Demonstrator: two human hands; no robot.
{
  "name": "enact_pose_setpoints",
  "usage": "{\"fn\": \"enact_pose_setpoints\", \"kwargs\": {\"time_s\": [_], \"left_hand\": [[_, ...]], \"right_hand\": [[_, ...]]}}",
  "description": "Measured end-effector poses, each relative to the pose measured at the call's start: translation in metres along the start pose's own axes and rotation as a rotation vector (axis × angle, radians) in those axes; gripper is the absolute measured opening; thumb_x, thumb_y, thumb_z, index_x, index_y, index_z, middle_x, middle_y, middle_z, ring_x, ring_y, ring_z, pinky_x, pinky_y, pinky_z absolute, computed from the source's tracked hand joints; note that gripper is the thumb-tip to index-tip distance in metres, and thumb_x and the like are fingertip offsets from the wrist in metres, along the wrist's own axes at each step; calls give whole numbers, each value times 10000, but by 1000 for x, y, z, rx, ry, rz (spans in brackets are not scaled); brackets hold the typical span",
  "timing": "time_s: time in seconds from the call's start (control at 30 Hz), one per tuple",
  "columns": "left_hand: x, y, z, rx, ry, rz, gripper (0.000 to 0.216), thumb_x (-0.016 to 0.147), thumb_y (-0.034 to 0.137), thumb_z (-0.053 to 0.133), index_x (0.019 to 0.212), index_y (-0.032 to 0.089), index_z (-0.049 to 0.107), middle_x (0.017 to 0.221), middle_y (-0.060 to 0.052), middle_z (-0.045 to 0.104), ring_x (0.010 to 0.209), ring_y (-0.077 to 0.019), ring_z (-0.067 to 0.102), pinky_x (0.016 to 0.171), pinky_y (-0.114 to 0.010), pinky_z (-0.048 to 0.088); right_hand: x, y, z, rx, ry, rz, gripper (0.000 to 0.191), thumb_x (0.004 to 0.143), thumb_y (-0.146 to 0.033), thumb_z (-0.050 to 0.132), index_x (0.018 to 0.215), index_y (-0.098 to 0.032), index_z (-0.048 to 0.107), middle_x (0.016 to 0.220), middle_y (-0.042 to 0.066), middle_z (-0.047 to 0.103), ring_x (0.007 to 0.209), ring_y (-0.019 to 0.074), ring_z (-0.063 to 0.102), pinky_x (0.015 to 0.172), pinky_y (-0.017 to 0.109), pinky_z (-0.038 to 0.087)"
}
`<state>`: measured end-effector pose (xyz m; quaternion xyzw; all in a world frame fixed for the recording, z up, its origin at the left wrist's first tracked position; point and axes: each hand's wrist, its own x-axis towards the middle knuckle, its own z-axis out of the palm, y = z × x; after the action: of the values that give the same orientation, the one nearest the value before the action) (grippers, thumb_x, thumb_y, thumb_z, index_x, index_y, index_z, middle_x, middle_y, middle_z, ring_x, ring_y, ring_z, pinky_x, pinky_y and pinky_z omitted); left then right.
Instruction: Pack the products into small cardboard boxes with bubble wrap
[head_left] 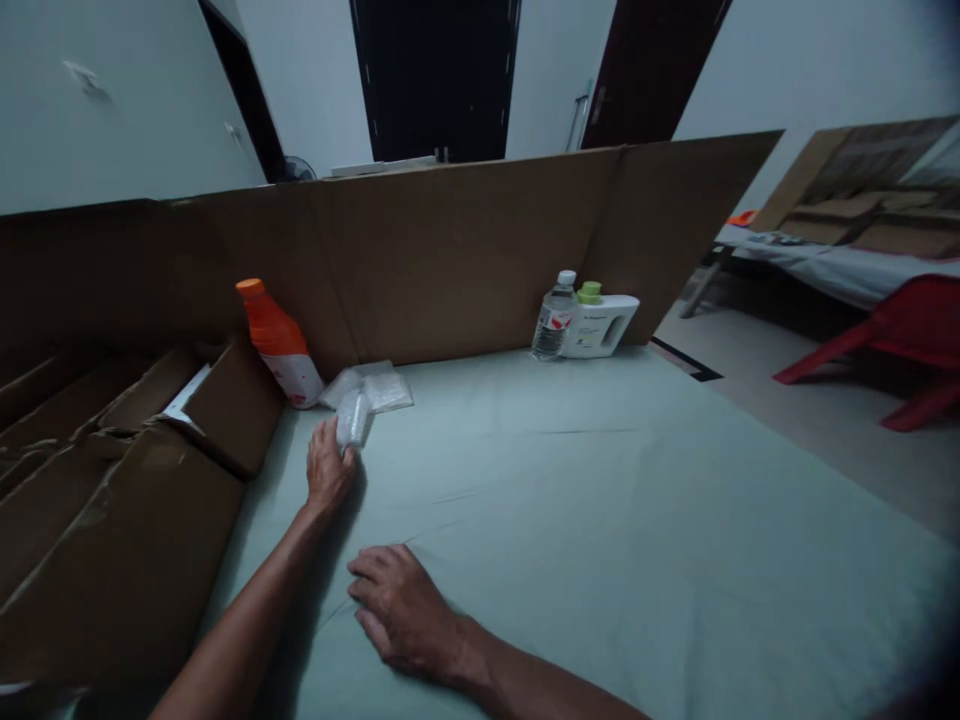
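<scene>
My left hand [328, 468] is closed around the near end of a small bundle wrapped in clear bubble wrap [352, 415]. What is inside the wrap I cannot make out. Just beyond it, flat bubble-wrap pieces [386, 386] lie on the pale green cloth [525, 520]. An orange and white bottle [281, 340] with an orange cap leans beside them, to the left. My right hand [409, 608] rests palm down on the cloth, nearer to me, its fingers loosely bent and apart, with nothing seen in it.
Cardboard boxes with dividers [127, 520] line the left side. A cardboard panel [465, 260] stands along the back edge. Before it are a clear water bottle [555, 318] and a white jug with a green cap [600, 325]. A red chair [900, 345] stands on the floor at right.
</scene>
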<state>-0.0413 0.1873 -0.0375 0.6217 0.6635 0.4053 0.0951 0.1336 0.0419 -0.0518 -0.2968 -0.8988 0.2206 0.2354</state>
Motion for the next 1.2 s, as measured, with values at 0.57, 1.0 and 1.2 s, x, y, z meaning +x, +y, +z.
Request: {"fn": "enact_pose_setpoints", "kwargs": {"time_s": [0.57,1.0,1.2], "left_hand": [[-68,33,-59,-399,9,-47,277,746,267,497,952,164,651,860,-26,684,799,-182,629,723,-272,499],[-155,8,-85,-610,-399,-187,500,659,272,563,1141,176,657,1126,-124,729,1028,-250,685,948,-433,537],[-154,20,-97,-724,-495,-323,735,686,353,677,1372,144,516,1174,-158,707,1085,-271,678,942,-419,531]], "right_hand": [[6,9,-49,237,598,196,156,917,-250,537,845,-213,670,851,35,744,835,186,667,848,342,444],[-20,2,-45,542,393,462,288,797,-258,616,1054,-195,729,988,29,741,862,179,656,806,307,519],[-31,-5,-45,681,456,458,384,785,-269,660,1160,-194,702,1011,52,753,813,170,694,751,296,538]]}}
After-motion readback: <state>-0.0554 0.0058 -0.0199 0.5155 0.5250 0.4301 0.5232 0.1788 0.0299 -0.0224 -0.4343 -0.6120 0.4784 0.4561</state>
